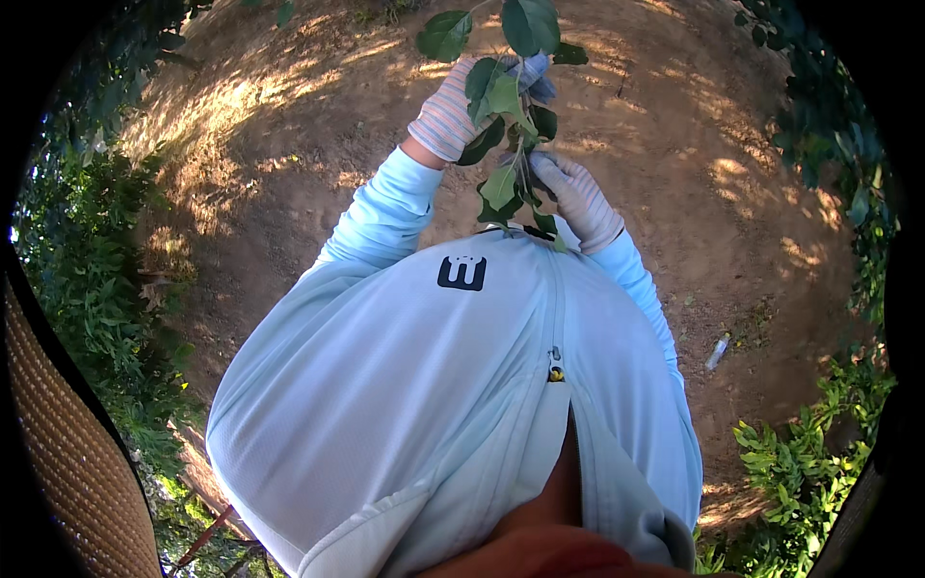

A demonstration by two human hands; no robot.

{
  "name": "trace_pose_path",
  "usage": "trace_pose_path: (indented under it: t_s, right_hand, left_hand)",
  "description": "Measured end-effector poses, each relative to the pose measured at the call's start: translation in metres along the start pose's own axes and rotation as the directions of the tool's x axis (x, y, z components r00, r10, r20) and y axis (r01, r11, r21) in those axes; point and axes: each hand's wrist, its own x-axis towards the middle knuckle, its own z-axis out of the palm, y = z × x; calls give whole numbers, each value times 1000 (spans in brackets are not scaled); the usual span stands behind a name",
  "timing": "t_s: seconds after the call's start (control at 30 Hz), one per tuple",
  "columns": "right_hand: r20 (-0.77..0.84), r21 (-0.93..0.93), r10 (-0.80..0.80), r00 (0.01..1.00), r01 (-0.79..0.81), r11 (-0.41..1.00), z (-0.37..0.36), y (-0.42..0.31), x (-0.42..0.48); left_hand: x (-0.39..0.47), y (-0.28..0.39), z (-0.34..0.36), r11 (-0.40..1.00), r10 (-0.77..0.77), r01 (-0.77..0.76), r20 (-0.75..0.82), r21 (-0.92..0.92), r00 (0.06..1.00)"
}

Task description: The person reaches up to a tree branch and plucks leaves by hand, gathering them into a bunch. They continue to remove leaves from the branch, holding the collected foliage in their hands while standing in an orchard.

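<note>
A leafy green branch [506, 189] runs down the middle of the head view towards the front of my light blue zip jacket [433, 376]. My left hand [452, 112], in a striped knit glove with grey-blue fingertips, is closed around its upper part, with leaves covering part of the palm. Lower and to the right, my right hand [578, 195] in a matching glove has its fingertips at the lower stems, partly hidden behind leaves. Whether those fingers pinch a stem cannot be told.
Bare brown soil with patches of sunlight surrounds me. A clear plastic bottle [717, 351] lies on the ground at the right. Green foliage [94, 289] lines the left side, and leafy plants [802, 455] grow at the lower right. A woven straw hat brim [72, 448] shows at the lower left.
</note>
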Motion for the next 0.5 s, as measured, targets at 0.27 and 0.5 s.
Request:
trace_pose_path:
  t_s: [0.27,0.5]
  right_hand:
    - [109,81,-20,994,11,997,3,-18,-13]
    - [113,24,-88,990,85,996,-2,-10,7]
  left_hand:
    - [3,16,15,992,-22,18,-29,-128,999]
    - [8,16,16,978,-69,58,-45,-199,997]
